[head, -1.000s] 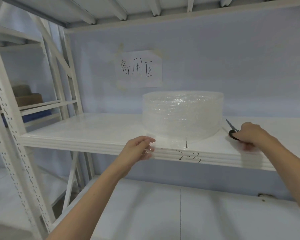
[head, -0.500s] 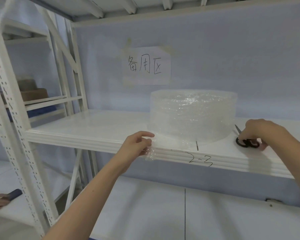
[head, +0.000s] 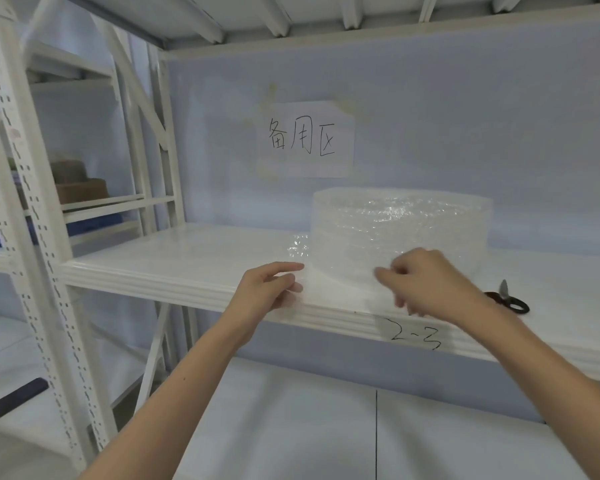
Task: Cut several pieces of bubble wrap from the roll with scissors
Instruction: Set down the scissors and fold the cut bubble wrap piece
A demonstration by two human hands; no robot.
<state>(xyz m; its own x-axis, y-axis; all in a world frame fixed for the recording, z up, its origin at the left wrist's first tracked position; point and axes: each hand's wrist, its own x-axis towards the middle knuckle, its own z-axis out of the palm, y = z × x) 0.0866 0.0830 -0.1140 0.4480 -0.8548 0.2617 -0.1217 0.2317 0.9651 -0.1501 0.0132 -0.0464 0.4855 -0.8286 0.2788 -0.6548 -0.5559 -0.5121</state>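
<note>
Scissors (head: pixel 510 300) lie unused on the shelf (head: pixel 174 261); no pieces cut yet. Left hand (head: pixel 269 287) pinches the bubble wrap (head: pixel 399 230) loose end; right hand (head: pixel 426 282), curled, reaches toward it, its grip unclear.

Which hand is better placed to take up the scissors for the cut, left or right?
Probably the right hand. The scissors lie on the shelf just beside it, on its own side. The left hand pinches the loose end of the bubble wrap and would have to let go.

Both arms reach forward; left hand (head: pixel 271 289) pinches, right hand (head: pixel 426 282) loosely curled.
</note>
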